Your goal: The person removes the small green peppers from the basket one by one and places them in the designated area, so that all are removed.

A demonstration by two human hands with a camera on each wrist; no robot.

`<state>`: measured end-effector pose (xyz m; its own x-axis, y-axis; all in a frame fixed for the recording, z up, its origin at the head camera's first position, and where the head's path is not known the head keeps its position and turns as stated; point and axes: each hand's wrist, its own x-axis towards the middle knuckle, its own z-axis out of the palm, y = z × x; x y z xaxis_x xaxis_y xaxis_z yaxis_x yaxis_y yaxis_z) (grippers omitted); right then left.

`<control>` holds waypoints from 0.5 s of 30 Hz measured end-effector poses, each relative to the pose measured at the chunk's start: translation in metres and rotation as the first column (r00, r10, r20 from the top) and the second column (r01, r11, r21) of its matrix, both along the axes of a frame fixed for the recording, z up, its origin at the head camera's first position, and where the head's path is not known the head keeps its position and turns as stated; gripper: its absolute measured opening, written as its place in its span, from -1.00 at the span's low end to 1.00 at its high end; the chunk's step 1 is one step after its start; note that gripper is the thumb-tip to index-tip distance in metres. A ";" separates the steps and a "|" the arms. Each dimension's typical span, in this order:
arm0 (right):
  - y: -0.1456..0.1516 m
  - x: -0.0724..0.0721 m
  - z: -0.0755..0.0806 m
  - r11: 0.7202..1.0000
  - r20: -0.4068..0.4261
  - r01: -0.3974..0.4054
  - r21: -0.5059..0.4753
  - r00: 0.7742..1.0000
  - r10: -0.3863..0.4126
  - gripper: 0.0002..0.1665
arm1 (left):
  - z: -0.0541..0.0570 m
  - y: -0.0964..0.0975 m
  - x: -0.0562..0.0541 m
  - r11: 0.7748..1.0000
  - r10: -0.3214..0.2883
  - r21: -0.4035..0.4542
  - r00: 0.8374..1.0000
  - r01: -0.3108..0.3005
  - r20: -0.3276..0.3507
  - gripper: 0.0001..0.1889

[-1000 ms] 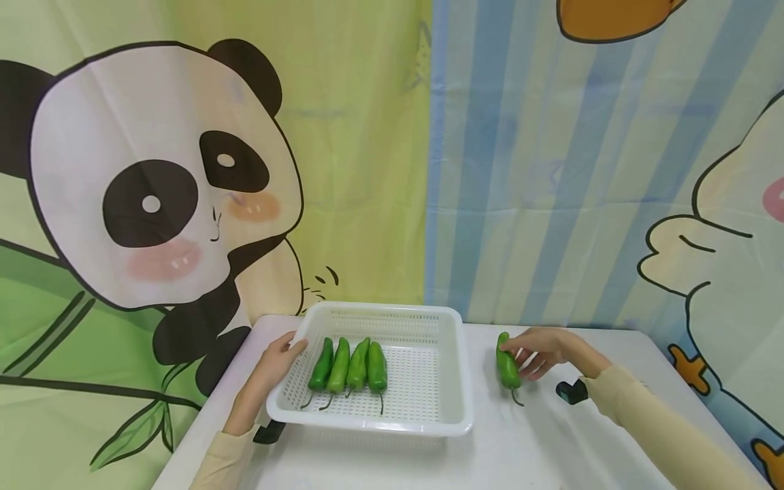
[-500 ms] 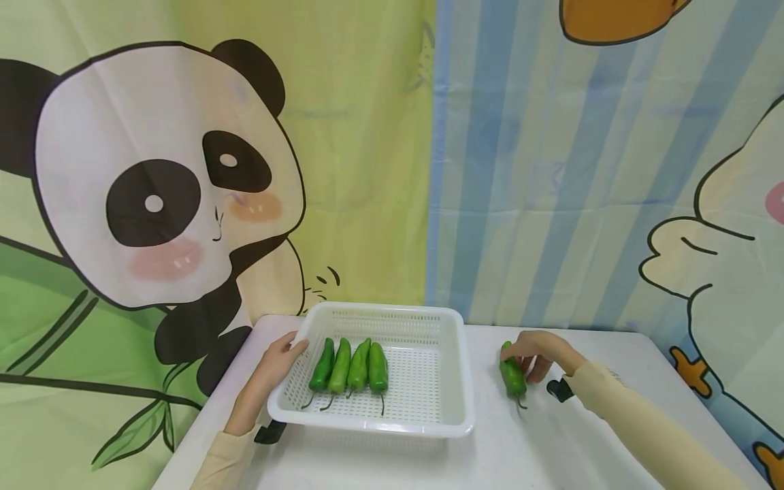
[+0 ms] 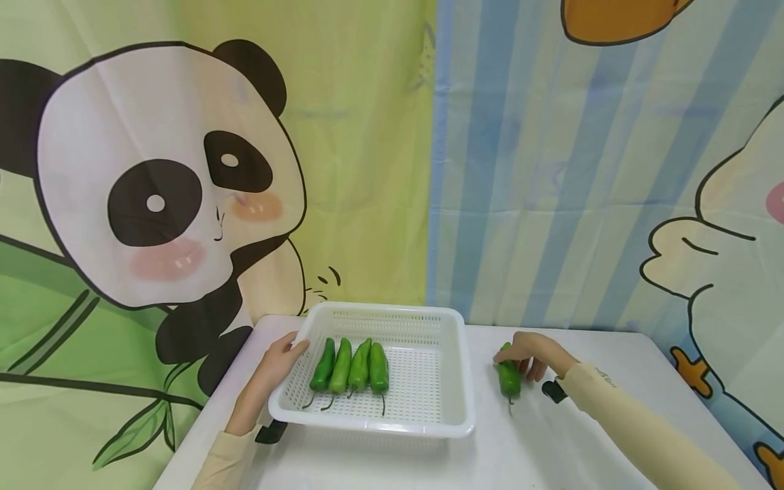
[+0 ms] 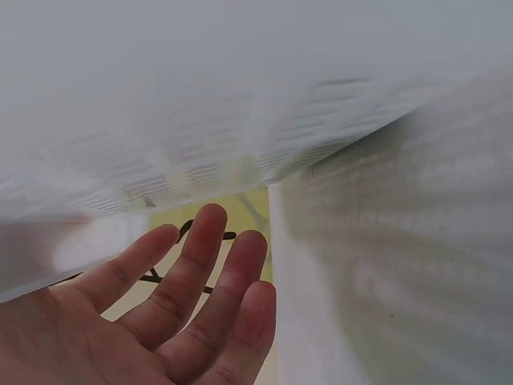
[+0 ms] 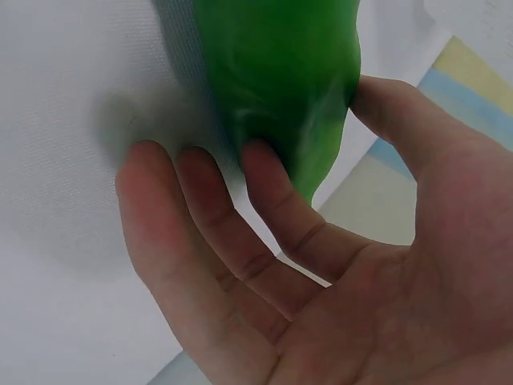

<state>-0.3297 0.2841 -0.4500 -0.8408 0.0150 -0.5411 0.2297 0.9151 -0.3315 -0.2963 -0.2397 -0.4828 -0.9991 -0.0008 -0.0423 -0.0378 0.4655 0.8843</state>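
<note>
My right hand pinches a green pepper over the table, right of the basket. In the right wrist view, the thumb and one fingertip touch opposite sides of this pepper, while the other fingers stand apart from it. My left hand rests at the left rim of a white plastic basket, its thumb on the rim. Below that rim the left wrist view shows the fingers relaxed and spread beside the outer wall; the thumb is hidden there. Several green peppers lie side by side inside the basket, stems toward me.
The basket stands near the back of a white table. Behind the table hangs a printed curtain with a panda on the left. A black strap shows at the right wrist and another black strap at the left.
The right hand has shifted a little left and its grip has closed over the pepper's far end. The pepper sits slightly nearer to me, stem pointing straighter toward me. The left hand and basket stay put.
</note>
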 end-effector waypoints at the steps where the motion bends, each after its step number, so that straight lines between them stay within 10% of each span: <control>1: 0.000 -0.001 -0.001 1.000 0.002 0.000 0.008 1.000 0.000 -0.38 | 0.000 0.000 0.000 1.000 -0.002 0.000 1.000 0.002 -0.001 -0.46; 15: -0.001 0.000 0.009 1.000 -0.020 -0.019 0.007 1.000 0.019 -0.32 | 0.001 0.001 0.000 1.000 -0.001 0.012 1.000 0.001 0.004 -0.46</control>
